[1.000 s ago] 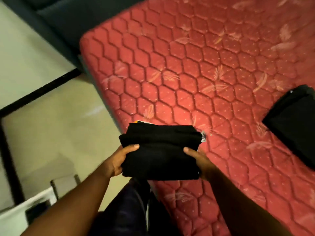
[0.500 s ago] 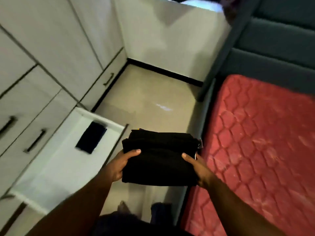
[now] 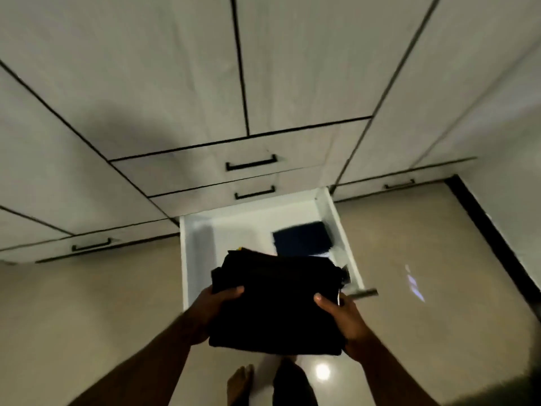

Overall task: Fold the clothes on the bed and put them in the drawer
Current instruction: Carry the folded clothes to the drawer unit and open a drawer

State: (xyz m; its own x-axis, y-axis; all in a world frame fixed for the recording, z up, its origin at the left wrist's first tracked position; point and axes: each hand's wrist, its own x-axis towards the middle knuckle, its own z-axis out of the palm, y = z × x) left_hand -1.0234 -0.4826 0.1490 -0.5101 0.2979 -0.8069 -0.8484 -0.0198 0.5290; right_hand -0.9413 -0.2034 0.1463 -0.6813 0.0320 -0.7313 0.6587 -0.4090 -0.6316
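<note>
Folded black clothes (image 3: 276,306) sit in a thick, squared-off bundle held between both hands, in the air just above the near end of the open drawer (image 3: 193,253). The left hand (image 3: 210,313) grips the bundle's left edge, thumb curled over the top and the other fingers hidden beneath. The right hand (image 3: 341,322) grips the right edge the same way, thumb on top, fingers under the cloth. A small pale tag pokes out at the bundle's far right corner.

Beyond the bundle, the drawer is pulled well out from the bottom of the pale wardrobe (image 3: 175,83). Its white floor shows on the left and in the middle, while a dark folded garment (image 3: 301,237) already lies against its far right side. Two closed drawers with black bar handles sit above it, and more handles show to the left and right. Beige floor tiles spread on both sides, and a bare foot (image 3: 240,382) stands at the near edge.

As for progress, I judge at least one piece stowed and this bundle folded but not yet set down. It looks due to go into the free white space on the left. Whether more clothes wait on the bed cannot be told, since the bed is out of view.
</note>
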